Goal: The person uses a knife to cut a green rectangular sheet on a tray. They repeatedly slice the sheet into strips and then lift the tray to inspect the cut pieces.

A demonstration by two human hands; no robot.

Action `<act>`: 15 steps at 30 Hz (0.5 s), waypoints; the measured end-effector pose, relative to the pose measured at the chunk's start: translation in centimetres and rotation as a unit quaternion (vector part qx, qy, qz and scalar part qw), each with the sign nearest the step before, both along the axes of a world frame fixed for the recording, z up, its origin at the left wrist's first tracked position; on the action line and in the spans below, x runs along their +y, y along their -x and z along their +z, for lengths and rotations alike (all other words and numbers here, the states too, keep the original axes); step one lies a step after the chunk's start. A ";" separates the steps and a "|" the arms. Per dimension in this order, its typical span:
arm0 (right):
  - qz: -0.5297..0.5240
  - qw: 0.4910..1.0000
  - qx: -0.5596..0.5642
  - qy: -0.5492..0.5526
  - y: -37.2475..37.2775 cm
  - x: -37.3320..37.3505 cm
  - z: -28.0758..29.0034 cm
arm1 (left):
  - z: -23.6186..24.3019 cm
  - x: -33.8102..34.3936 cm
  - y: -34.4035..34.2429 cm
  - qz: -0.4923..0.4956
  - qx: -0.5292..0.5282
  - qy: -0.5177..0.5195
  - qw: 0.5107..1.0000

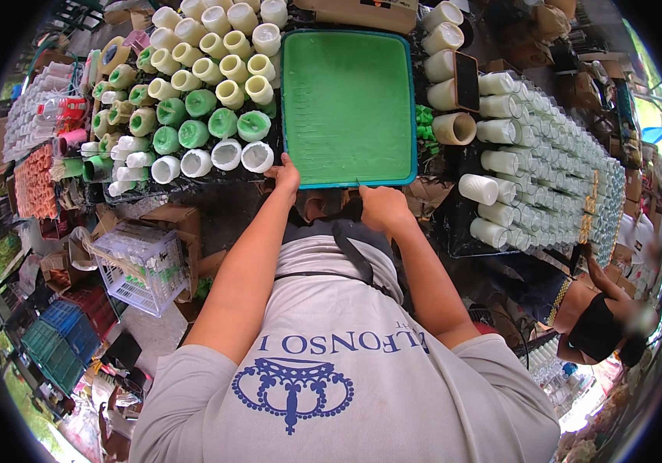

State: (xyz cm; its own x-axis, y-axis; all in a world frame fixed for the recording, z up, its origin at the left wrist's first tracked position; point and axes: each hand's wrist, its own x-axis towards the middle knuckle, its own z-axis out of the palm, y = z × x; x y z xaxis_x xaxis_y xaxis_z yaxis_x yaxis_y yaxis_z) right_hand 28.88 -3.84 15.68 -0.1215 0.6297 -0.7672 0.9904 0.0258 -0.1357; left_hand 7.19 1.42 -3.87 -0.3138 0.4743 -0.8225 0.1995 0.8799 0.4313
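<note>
A rectangular tray [412, 108] with a raised teal rim lies flat, its long sides running away from the person, and a smooth, faintly streaked green layer [350, 108] fills it. The left hand [285, 179] is at the tray's near left corner: the thumb points up along the outside of the rim, apart from the other fingers, which bend to its left. Whether they clamp the rim or only rest by it, I cannot tell. The right hand [383, 207] is at the near edge, right of its middle, back of the hand upward and fingers curled in together. A thin point juts up beside the index finger, right at the rim; what it belongs to, and whether the fingers are clamped on it, cannot be made out. The green layer lies just beyond both hands' fingertips.

Left of the tray stand rows of hollow cylinders: pale yellow ones [229, 94] farther off, green ones [193, 134] nearer, and white ones [196, 163] along the near edge. To the right are a tan hollow cylinder [454, 130] and many clear glass cups [547, 147]. A white plastic crate [142, 266] sits below on the left, and another person [601, 320] is at the far right.
</note>
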 end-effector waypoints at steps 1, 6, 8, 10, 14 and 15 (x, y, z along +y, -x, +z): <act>-0.006 1.000 0.002 0.010 -0.2 0.4 0.0 | 0.1 0.0 -0.1 0.003 -0.001 -0.003 1.000; -0.004 0.999 -0.009 0.044 -0.2 1.7 0.5 | 1.1 0.3 -0.4 0.008 0.008 0.006 1.000; -0.006 1.000 -0.009 0.024 -0.2 1.0 0.6 | 2.1 0.0 -0.2 0.015 -0.010 -0.006 1.000; -0.017 1.000 0.003 0.017 -0.5 0.7 2.5 | 2.9 -0.7 -0.2 -0.009 0.016 -0.022 1.000; -0.073 0.991 0.060 -0.090 -2.4 -0.5 4.7 | 7.9 -3.4 -1.0 -0.187 0.141 -0.125 0.964; -0.087 0.985 0.079 -0.130 -2.8 -0.5 4.8 | 10.1 -4.0 -0.9 -0.267 0.161 -0.197 0.930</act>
